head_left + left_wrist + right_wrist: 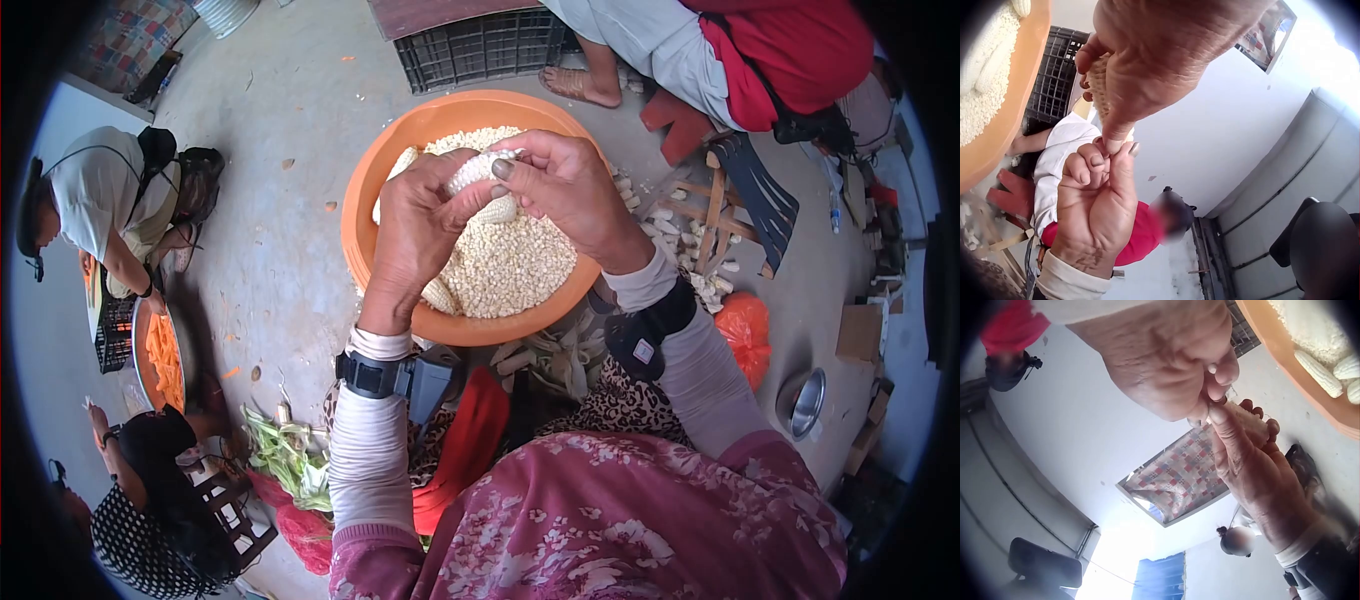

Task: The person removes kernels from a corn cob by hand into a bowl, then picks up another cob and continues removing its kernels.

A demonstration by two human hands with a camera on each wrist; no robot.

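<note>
A pale corn cob (470, 174) is held over an orange basin (358, 215) full of loose white kernels (515, 265). My left hand (418, 215) grips the cob, its fingers curled round it; in the left wrist view the cob (1099, 87) shows between fingers and thumb. My right hand (572, 190) touches the cob's end with thumb and fingertips; in the right wrist view a small kernel (1212, 369) sits among that hand's curled fingers. Whole cobs (1317, 374) lie on the kernels inside the basin.
Black crate (480, 50) behind the basin. One person (740, 60) sits at back right, two others at left by a bowl of orange strips (165, 360). Stripped cobs (690, 240), a wooden stool (715, 215), a red bag (743, 335) and a metal bowl (803, 403) stand right; husks (290, 455) front left.
</note>
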